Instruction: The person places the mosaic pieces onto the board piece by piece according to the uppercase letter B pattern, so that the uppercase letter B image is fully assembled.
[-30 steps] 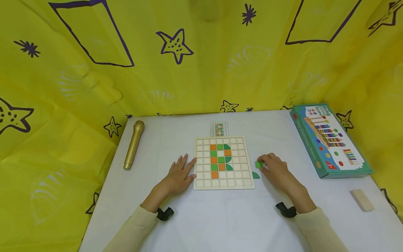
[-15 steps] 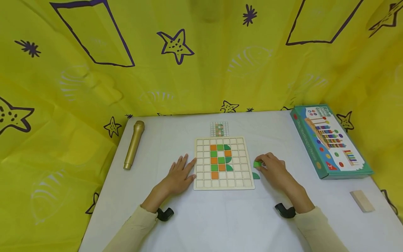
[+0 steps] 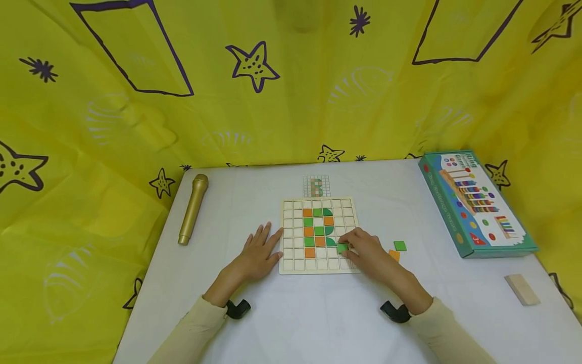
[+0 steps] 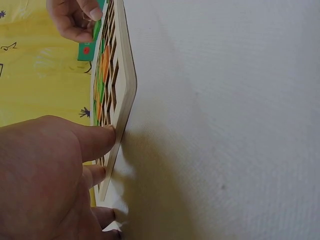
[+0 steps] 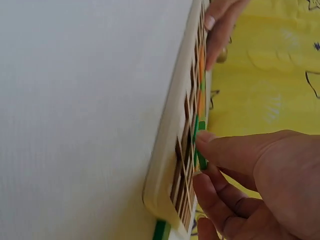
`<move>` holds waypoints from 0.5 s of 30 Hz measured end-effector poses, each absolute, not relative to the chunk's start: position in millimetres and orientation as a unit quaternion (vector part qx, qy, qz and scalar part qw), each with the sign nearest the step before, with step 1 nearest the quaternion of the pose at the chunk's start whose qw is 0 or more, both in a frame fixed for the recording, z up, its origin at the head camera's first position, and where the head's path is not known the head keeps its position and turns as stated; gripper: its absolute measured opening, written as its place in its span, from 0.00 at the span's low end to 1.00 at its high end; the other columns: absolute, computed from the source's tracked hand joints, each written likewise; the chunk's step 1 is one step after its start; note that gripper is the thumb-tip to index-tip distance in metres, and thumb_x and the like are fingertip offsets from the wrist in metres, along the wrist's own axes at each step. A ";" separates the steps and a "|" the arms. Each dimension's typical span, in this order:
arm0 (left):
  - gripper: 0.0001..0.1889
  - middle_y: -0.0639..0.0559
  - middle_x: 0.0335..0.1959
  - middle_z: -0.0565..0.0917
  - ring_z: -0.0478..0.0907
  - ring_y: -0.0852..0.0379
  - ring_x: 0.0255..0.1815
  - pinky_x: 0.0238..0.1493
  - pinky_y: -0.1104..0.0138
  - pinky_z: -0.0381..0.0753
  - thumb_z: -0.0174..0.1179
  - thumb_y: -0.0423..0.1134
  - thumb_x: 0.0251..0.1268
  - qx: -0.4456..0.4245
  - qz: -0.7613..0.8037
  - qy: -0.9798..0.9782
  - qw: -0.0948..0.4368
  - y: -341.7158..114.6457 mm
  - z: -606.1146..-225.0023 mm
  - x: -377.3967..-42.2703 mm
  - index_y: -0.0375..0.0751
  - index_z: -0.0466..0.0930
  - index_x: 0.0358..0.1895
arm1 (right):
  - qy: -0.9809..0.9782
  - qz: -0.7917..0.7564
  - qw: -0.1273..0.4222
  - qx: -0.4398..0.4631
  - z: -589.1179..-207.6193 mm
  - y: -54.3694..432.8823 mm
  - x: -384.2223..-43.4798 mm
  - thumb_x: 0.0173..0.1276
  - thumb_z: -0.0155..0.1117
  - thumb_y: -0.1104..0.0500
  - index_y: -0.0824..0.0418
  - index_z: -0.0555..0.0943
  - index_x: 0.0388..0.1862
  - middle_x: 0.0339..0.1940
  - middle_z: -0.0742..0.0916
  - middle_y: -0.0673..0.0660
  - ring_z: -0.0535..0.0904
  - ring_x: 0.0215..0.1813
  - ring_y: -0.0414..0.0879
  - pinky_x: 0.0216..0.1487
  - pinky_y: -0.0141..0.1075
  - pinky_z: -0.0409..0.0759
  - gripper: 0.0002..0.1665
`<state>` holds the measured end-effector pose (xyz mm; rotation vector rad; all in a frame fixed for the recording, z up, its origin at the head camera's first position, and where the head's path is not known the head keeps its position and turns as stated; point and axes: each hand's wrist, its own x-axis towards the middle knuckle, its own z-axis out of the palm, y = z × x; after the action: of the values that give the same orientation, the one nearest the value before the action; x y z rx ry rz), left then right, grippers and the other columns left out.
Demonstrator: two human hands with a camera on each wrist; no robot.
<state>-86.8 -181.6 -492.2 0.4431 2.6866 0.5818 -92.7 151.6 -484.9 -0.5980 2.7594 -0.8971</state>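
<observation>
A wooden grid board lies on the white table, with orange and green tiles set in its cells in the shape of an R. My right hand is over the board's right half and pinches a green square tile between thumb and fingertips. In the right wrist view this tile stands just above the cells. My left hand lies spread at the board's left edge, thumb and index finger touching it. Just right of the right hand lie a green tile and an orange tile, partly hidden.
A small printed pattern card lies behind the board. To the left is a gold microphone. A boxed game and a wooden block lie on the right. A dark green piece shows by the board's corner.
My right hand has carried the green square tile leftward from beside the board to over its cells. Loose green and orange tiles have come into view. My left hand stays put.
</observation>
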 end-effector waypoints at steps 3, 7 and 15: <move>0.35 0.37 0.88 0.42 0.36 0.36 0.89 0.84 0.37 0.40 0.49 0.53 0.85 0.157 0.206 0.949 0.179 -181.9 -492.4 -87.2 0.50 0.51 0.87 | 0.927 -0.294 0.087 -0.217 -487.1 141.6 -90.3 0.71 0.73 0.63 0.58 0.85 0.52 0.52 0.85 0.53 0.82 0.59 0.54 0.54 0.46 0.69 0.12; 0.35 0.37 0.88 0.42 0.35 0.36 0.88 0.84 0.37 0.40 0.49 0.53 0.85 0.158 0.204 0.949 0.181 -182.1 -492.2 -87.2 0.50 0.50 0.87 | 0.928 -0.285 0.067 -0.231 -489.0 133.1 -88.4 0.69 0.74 0.65 0.56 0.86 0.42 0.48 0.85 0.51 0.82 0.57 0.52 0.53 0.45 0.70 0.07; 0.35 0.36 0.88 0.42 0.36 0.35 0.88 0.84 0.37 0.40 0.49 0.52 0.85 0.158 0.209 0.948 0.183 -181.9 -491.1 -87.0 0.49 0.51 0.87 | 0.925 -0.284 0.051 -0.247 -491.5 128.9 -84.3 0.70 0.71 0.68 0.59 0.88 0.44 0.47 0.85 0.51 0.83 0.53 0.49 0.50 0.42 0.71 0.07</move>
<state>-87.0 -181.9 -491.1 0.4472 2.6739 0.5898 -84.3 128.9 -491.5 -0.7508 2.8153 -0.8642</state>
